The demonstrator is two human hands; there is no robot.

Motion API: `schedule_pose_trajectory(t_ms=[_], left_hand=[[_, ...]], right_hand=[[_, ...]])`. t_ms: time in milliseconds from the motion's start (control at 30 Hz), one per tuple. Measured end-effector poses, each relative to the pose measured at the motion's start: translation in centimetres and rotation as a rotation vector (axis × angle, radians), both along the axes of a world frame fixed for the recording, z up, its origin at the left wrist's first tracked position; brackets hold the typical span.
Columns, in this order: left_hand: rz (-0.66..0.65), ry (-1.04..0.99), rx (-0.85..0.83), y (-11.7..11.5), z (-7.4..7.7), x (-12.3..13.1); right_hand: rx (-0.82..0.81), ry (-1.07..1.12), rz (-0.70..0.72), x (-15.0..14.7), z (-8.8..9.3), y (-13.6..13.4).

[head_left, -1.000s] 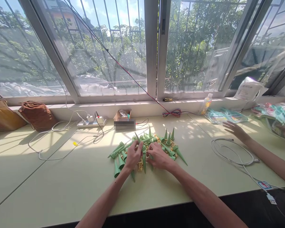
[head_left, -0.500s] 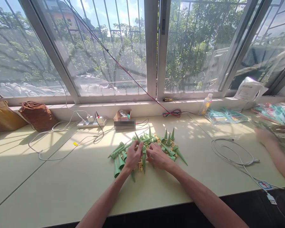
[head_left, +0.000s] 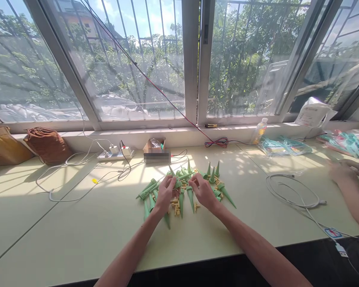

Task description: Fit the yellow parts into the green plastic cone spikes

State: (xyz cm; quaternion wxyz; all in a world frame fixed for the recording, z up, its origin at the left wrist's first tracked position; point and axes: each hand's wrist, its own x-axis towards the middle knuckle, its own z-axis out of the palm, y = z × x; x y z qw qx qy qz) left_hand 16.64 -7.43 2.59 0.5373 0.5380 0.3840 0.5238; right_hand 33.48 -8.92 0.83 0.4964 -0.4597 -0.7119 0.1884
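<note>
Green plastic cone-shaped watering spikes (head_left: pixel 225 195) lie in a pile on the table, several standing point up. Small yellow plastic valve pieces (head_left: pixel 175 208) are scattered among them. Over the pile's left side, my left hand (head_left: pixel 165 194) is closed around a green spike (head_left: pixel 177 183), its fingers wrapping the wide end. My right hand (head_left: pixel 205 192) is just to the right, fingers pinched together; whatever is between the fingertips is too small to make out. Below the hands, another spike (head_left: pixel 190 198) points toward me, beside a yellow valve piece (head_left: pixel 196 207).
Behind the pile are a small cardboard box (head_left: pixel 154 146) and a power strip (head_left: pixel 115 154) with cables. A white cable (head_left: pixel 293 191) coils at right, near another person's hand (head_left: pixel 342 172). Bagged items (head_left: pixel 284 146) and a bottle (head_left: pixel 260 129) stand by the window.
My right hand has moved slightly up and away from my left hand, which shifted a little left. A green spike and a yellow piece now show between them. The other person's hand moved right.
</note>
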Motion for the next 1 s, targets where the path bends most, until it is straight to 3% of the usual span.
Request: schedule_pose_trajectory(t_ms=[133,433,700,1000], left_hand=[[-0.044,-0.061,-0.052,0.07,-0.01,0.01],[-0.063,-0.03,-0.033,-0.24,0.17,0.09],[-0.056,0.011,0.004,-0.24,0.26,0.12],[-0.019,0.126,0.064,-0.01,-0.33,0.08]], right_hand=[[0.027,0.112,0.016,-0.07,0.09,-0.17],[0.08,0.039,-0.003,-0.36,0.35,-0.65],[0.079,0.115,0.015,-0.5,-0.03,-0.45],[0.147,-0.02,0.018,-0.44,0.15,-0.54]])
